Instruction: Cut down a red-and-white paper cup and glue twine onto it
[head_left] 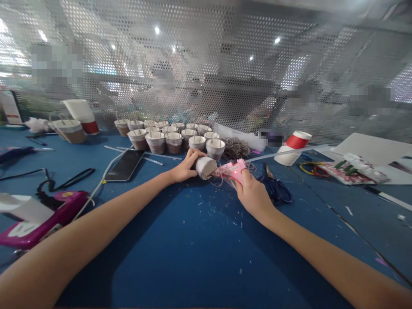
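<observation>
My left hand (188, 167) grips a small whitish paper cup (206, 167) that lies tipped on its side, one round end turned toward my right side. In my right hand (252, 189) is a pink glue gun (234, 171), its nozzle pointing left at the cup's edge. A clear glue stick (283, 153) sticks out of the gun's back toward the upper right. Thin twine (219, 182) hangs in a loop by the cup and the nozzle. Whether the nozzle touches the cup, I cannot tell.
Several small handled cups (156, 142) stand in rows behind my hands, beside a heap of grey twine (236, 148). Blue-handled scissors (277, 186) lie right of my right hand. A phone (125, 165) and a magenta device (48, 219) lie left; stacked paper cups (291, 150) stand right.
</observation>
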Demonstrator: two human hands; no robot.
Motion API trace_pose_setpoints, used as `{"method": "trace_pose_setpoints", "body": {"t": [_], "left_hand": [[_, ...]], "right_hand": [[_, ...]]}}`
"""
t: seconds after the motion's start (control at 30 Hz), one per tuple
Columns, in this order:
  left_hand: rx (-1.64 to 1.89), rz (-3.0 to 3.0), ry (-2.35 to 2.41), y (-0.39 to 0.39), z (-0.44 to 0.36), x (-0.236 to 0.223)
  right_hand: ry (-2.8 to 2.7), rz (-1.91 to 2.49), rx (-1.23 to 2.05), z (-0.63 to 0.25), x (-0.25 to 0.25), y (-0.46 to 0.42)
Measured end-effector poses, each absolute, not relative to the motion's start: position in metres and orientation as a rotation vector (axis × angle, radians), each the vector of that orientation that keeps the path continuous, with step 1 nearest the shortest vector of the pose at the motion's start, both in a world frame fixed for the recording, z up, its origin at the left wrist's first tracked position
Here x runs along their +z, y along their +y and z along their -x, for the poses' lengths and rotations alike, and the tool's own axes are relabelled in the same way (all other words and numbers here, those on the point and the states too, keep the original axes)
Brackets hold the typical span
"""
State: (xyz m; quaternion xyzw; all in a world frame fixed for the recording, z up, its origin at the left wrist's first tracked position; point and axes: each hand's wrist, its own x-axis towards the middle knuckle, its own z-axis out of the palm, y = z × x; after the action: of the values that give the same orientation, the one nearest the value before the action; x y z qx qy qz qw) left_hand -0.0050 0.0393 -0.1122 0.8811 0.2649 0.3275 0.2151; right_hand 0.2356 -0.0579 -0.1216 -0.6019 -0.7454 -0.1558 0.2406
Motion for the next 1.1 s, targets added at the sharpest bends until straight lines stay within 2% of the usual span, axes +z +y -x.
{"method": "trace_pose_setpoints", "body": {"t": [0.4, 0.7, 1.1], "left_hand": [[0.892, -2.442, 0.753, 0.0361, 0.0039, -0.1093], [0.903, -2.451, 0.745, 0.0370, 0.0040, -0.1097], [0.890, -2.444, 0.753, 0.0359, 0.0035, -0.1087]], "right_hand": [[-1.956, 1.668, -0.512, -0.2350, -0.1245, -0.0562], [-2.037, 1.725, -0.394, -0.2347, -0.1205, -0.0587], [-1.974, 1.724, -0.393, -0.2347, -0.1217, -0.0570]]}}
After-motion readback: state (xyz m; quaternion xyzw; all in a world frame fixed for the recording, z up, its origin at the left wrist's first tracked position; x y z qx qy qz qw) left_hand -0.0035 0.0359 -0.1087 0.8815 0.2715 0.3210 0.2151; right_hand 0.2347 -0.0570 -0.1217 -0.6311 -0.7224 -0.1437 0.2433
